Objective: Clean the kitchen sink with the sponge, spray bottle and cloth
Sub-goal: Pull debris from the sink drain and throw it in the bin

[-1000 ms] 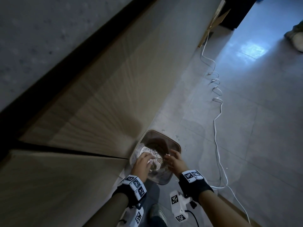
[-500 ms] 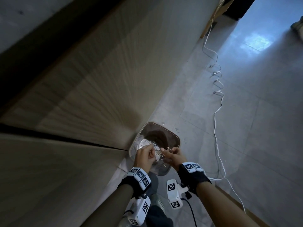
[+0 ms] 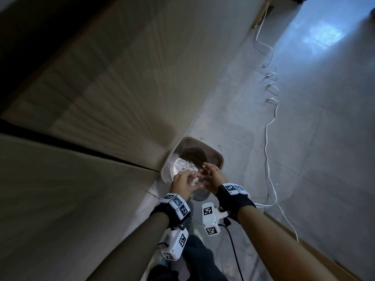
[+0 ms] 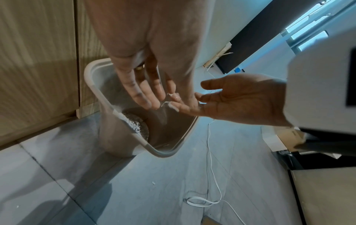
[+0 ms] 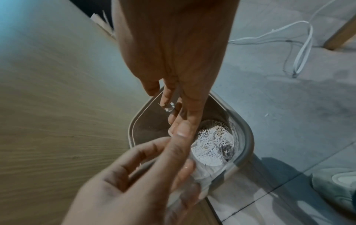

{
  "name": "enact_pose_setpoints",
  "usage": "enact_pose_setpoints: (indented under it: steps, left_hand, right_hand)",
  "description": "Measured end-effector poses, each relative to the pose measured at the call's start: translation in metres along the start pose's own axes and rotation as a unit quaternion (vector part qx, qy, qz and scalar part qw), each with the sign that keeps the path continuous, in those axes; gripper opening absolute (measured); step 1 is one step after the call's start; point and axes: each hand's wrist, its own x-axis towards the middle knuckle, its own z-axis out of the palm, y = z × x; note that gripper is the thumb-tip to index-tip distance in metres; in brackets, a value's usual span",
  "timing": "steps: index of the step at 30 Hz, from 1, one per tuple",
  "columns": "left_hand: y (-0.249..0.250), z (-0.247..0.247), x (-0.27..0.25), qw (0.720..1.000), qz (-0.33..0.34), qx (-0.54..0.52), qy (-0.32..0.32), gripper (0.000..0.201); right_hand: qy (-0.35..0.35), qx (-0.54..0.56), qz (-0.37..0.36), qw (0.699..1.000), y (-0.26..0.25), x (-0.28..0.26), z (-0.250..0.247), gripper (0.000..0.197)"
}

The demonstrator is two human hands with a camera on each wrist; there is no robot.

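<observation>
No sink, sponge, spray bottle or cloth is in view. A pale waste bin (image 3: 220, 159) (image 4: 90, 79) (image 5: 248, 137) stands on the floor against a wooden cabinet. Inside it lies a round heap of white scraps (image 5: 212, 146) (image 3: 184, 166) (image 4: 134, 123). Both hands hover over the bin's mouth. My left hand (image 3: 182, 182) (image 4: 152, 97) (image 5: 163, 152) has its fingers nearly straight. It touches the fingertips of my right hand (image 3: 211, 175) (image 4: 192, 103) (image 5: 177, 112), which is also spread. Small white bits (image 4: 170, 95) cling to the fingertips. Neither hand grips anything.
The wooden cabinet front (image 3: 91, 98) fills the left. A white cable (image 3: 267, 138) (image 4: 210, 152) snakes over the grey tiled floor to the right. My shoe (image 5: 337, 182) is beside the bin. A wooden edge (image 3: 304, 240) runs along the lower right.
Both hands have come up from the white scraps in the bin and drawn together, fingertips now touching over its mouth. The head view has tilted slightly.
</observation>
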Motion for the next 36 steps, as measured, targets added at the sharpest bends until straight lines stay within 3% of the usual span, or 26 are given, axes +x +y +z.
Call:
enact_pose_setpoints:
  steps: [7, 10, 13, 15, 19, 22, 25, 29, 36]
  left_hand:
    - [-0.009, 0.002, 0.008, 0.999, -0.019, 0.037, 0.016, 0.008]
    - [-0.012, -0.002, 0.010, 0.996, -0.025, 0.057, 0.056, 0.013]
    - [-0.009, -0.006, 0.010, 0.991, -0.026, 0.105, 0.080, 0.026]
    - [-0.007, -0.009, 0.010, 0.987, -0.012, 0.137, 0.079, 0.030]
    - [-0.002, -0.010, 0.010, 0.993, 0.020, 0.091, 0.071, 0.031]
    - [0.003, -0.009, 0.011, 0.997, 0.001, 0.066, 0.037, 0.032]
    - [0.005, -0.007, 0.012, 0.998, -0.002, 0.060, -0.001, 0.021]
    - [-0.001, -0.006, 0.014, 0.996, 0.002, 0.083, 0.013, 0.008]
    - [-0.005, -0.010, 0.019, 0.990, 0.006, 0.126, 0.061, 0.031]
  right_hand:
    - [-0.022, 0.028, 0.019, 0.999, -0.001, 0.004, -0.006, 0.012]
    - [-0.012, 0.006, 0.031, 0.999, -0.003, 0.003, -0.010, 0.029]
    - [0.002, -0.022, 0.032, 0.999, -0.003, 0.000, -0.013, 0.028]
    - [0.010, -0.041, 0.028, 0.999, -0.001, -0.001, -0.014, 0.024]
    - [-0.019, -0.048, 0.024, 0.998, 0.000, -0.004, -0.015, 0.022]
    - [-0.039, -0.023, 0.033, 0.998, 0.000, -0.006, -0.012, 0.023]
    - [-0.056, 0.003, 0.036, 0.998, -0.001, -0.008, -0.010, 0.025]
    - [-0.061, 0.013, 0.040, 0.997, -0.002, -0.010, -0.013, 0.024]
    - [-0.037, -0.028, 0.035, 0.998, -0.005, -0.018, -0.014, 0.024]
